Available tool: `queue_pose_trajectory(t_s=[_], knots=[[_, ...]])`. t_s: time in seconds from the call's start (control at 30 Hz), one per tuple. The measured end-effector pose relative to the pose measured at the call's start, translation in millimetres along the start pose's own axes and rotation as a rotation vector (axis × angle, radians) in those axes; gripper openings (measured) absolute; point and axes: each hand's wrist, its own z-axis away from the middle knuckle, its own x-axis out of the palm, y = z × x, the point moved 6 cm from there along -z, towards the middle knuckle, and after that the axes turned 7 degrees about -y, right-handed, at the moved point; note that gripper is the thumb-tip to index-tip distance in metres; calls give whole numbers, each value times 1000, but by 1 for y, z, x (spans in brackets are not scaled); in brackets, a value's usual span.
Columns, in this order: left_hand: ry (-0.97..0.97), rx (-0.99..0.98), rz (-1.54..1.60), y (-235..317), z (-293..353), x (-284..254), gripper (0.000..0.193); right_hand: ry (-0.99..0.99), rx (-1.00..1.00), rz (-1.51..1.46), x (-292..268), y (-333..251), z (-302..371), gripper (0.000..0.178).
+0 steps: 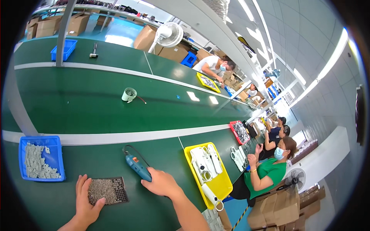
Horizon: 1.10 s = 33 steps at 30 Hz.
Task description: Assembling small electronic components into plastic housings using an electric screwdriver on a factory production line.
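Observation:
A dark perforated screw tray (121, 190) lies on the green bench, mostly covered by a heap of small metal screws (102, 188). My left hand (85, 204) grips it at the left side, fingers along the edge and thumb over the near edge. In my right hand (162, 182) is a teal electric screwdriver (137, 166), wrapped by the fingers at its rear end. Its dark tip end points away to the upper left, and a black cord runs from there. The screwdriver is just right of the screw tray, apart from it.
A blue bin (58, 156) of grey plastic parts stands left. To my right, a yellow tray (225, 187) holds white handled devices. A white cylindrical part (129, 94) with a red wire sits beyond the pale rail (115, 138). Co-workers sit along the bench at right and across it.

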Motion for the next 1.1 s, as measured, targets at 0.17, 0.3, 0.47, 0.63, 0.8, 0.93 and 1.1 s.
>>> queue_pose_trajectory(t_s=[0.17,0.3,0.47,0.63,0.8,0.93,1.1], knots=[[25,45,-7,0,3,3,64,160,-257,-74,6,6,-32,50],[29,23,-18,7,4,3,57,236,-76,-77,10,18,-37,53],[28,38,-19,5,3,1,55,338,11,37,10,19,-29,56],[34,20,-6,8,1,1,53,526,38,34,12,11,-17,56],[38,20,-29,9,4,-6,52,835,-139,7,3,-13,0,50],[14,20,-1,-4,0,2,51,999,-579,-456,-29,-36,56,26],[50,27,-21,4,0,0,52,1374,-1282,-783,-70,-54,222,19]])
